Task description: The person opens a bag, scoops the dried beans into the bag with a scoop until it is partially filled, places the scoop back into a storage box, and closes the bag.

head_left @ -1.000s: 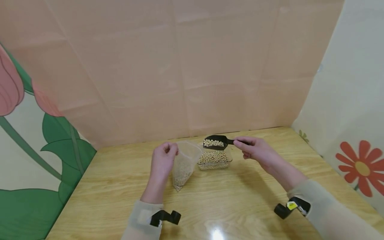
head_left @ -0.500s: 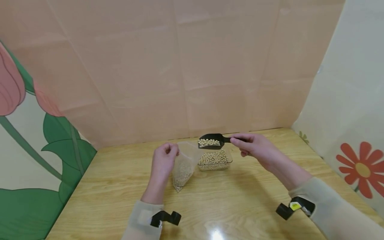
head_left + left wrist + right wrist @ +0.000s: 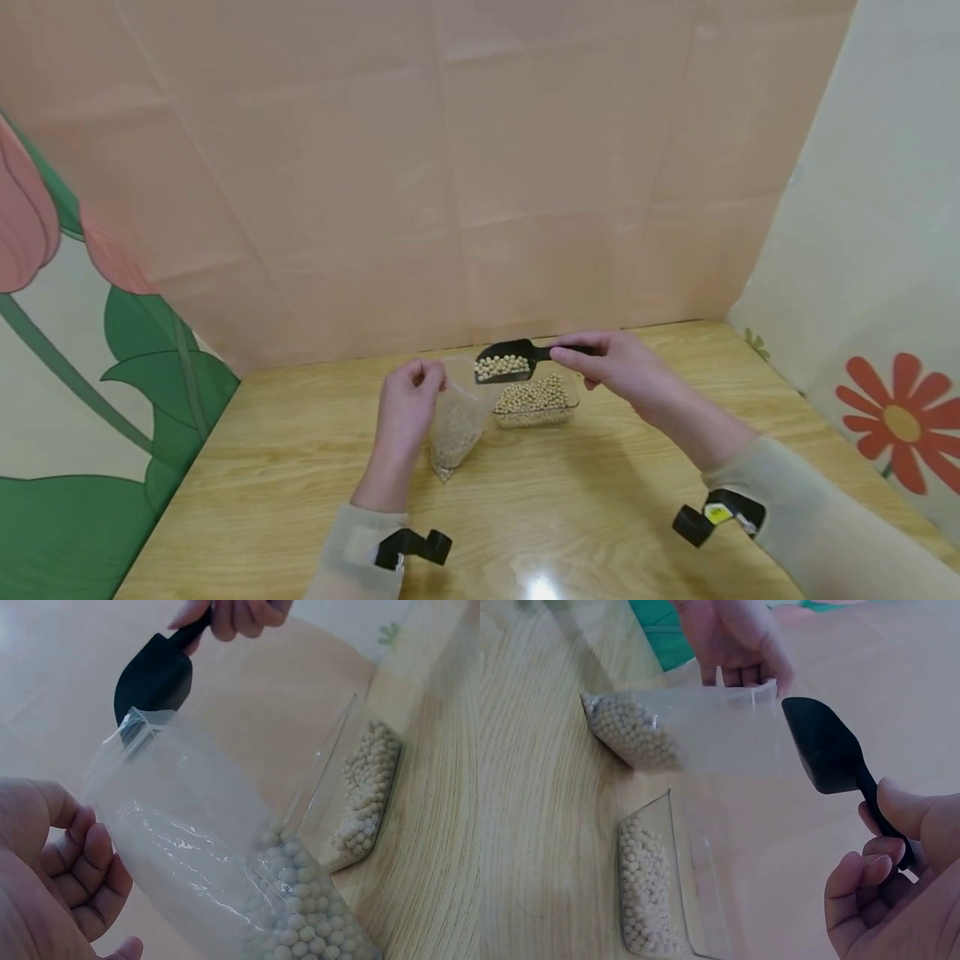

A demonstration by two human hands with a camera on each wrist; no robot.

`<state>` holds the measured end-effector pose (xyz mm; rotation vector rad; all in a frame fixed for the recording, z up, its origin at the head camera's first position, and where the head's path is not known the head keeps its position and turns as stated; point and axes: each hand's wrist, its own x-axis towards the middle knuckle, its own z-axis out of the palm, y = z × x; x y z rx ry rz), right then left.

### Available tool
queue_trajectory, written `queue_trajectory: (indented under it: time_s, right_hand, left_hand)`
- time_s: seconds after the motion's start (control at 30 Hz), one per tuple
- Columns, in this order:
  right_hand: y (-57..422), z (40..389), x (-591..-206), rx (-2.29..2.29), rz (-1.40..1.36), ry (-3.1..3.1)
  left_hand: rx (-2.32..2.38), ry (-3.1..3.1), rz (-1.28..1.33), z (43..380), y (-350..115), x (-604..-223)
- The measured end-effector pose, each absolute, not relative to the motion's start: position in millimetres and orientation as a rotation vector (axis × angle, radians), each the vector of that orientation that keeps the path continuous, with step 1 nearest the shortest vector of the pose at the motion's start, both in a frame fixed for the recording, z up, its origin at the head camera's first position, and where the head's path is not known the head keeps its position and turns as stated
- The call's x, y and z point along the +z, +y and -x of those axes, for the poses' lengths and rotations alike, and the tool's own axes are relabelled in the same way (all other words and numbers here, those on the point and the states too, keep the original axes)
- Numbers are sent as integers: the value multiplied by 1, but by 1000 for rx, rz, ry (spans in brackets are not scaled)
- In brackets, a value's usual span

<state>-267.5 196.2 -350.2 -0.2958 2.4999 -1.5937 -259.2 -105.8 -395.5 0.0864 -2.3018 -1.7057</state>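
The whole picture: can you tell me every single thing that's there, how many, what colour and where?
Scoop: 1, black, by the bag's top
Bag: 1, see-through, left of the box
Box: 1, see-through, on the table
Round beans: too many to count, pale yellow, in scoop, bag and box
Table: 1, light wood, under the box
Backdrop: 1, pinkish, behind the table
Flower picture: 1, pink and green, far left
Red flower: 1, yellow-orange middle, right wall (whitish)
Sprig: 1, green, right wall
Sleeves: 2, pale grey, one per arm
Wrist gadgets: 2, mostly black, on the sleeves
Left hand: 1, holding the bag
Right hand: 1, holding the scoop
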Motion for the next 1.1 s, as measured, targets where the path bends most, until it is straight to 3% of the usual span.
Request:
queue_trajectory:
  time_s: [1.1]
  right_hand:
    - [157,249,-322,-1069,744,3094]
  left_hand:
    - [-1710,-2305,-50,262,-106,-394]
